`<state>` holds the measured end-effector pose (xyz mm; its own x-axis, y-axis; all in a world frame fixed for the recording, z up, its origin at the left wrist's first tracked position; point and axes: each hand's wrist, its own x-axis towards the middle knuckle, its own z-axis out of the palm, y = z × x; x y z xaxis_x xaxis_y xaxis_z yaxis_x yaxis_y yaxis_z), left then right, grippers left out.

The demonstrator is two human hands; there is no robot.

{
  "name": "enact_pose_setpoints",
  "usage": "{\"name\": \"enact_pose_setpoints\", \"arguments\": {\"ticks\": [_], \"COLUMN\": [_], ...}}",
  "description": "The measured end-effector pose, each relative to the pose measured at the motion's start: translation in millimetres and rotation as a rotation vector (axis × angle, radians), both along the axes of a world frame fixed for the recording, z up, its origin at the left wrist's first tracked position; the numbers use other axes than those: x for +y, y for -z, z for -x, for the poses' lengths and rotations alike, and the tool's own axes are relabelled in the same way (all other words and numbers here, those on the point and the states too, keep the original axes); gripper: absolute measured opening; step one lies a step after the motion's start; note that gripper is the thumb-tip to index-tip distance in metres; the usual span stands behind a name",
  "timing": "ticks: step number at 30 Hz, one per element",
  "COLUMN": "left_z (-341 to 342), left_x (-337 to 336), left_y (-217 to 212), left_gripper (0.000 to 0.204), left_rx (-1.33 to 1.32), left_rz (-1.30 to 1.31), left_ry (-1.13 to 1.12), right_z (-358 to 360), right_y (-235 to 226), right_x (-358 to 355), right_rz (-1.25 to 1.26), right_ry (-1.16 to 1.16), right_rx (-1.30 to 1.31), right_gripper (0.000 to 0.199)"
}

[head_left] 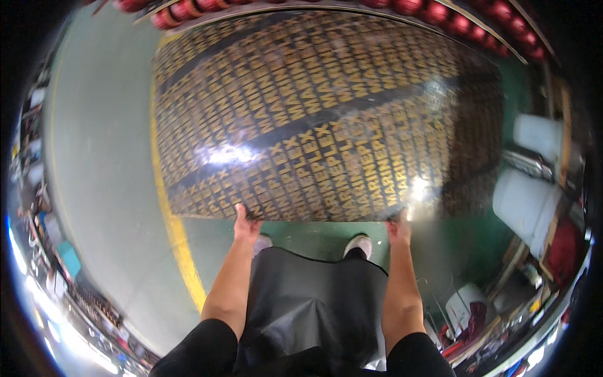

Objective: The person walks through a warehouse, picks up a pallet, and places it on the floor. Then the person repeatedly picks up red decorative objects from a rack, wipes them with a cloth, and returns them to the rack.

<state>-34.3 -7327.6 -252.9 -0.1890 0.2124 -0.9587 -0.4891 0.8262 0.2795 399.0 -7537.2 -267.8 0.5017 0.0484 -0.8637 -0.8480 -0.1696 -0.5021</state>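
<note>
A large dark plywood sheet (301, 116) with rows of yellow printed lettering stretches out in front of me. My left hand (247, 226) grips its near edge left of the middle, thumb on top and fingers curled beneath. Farther right along the same edge, my right hand (398, 227) holds the sheet in the same way. The undersides of both grips are hidden by the board. Whether its far side rests on anything cannot be made out. Between my arms hangs a black apron (308, 301), and light shoes (358, 246) show below the sheet's near edge.
Red shiny rolls (433, 12) line a rack beyond the sheet. At the right stand white tubs (526, 207) and wooden boards. A yellow line (187, 267) runs along the green floor (103, 188) at the left, with cluttered shelving at the far left rim.
</note>
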Motion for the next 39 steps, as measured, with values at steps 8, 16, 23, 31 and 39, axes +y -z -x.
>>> {"name": "enact_pose_setpoints", "arguments": {"ticks": [8, 16, 23, 31, 39], "left_z": [-3.1, -8.2, -0.3, 2.6, 10.1], "left_x": [4.7, 7.1, -3.3, -2.0, -4.6], "left_y": [-3.7, -3.8, 7.5, 17.2, 19.7], "left_gripper": [0.055, 0.063, 0.058, 0.055, 0.057], "left_rx": [-0.044, 0.073, -0.005, -0.082, -0.125], "left_rz": [-0.070, -0.030, -0.019, -0.135, -0.122], "left_ry": [-0.104, -0.099, -0.071, -0.119, -0.114], "right_z": [1.4, 4.3, -0.9, 3.1, 5.0], "right_y": [-4.7, -9.7, -0.9, -13.3, -22.1], "right_x": [6.1, 13.6, 4.1, 16.7, 27.0], "right_rz": [-0.079, -0.142, 0.178, -0.120, -0.063], "right_ry": [-0.039, -0.073, 0.008, 0.037, 0.114], "right_rx": [-0.044, -0.024, -0.005, -0.053, -0.083], "right_gripper": [0.051, 0.052, 0.038, 0.036, 0.042]}}
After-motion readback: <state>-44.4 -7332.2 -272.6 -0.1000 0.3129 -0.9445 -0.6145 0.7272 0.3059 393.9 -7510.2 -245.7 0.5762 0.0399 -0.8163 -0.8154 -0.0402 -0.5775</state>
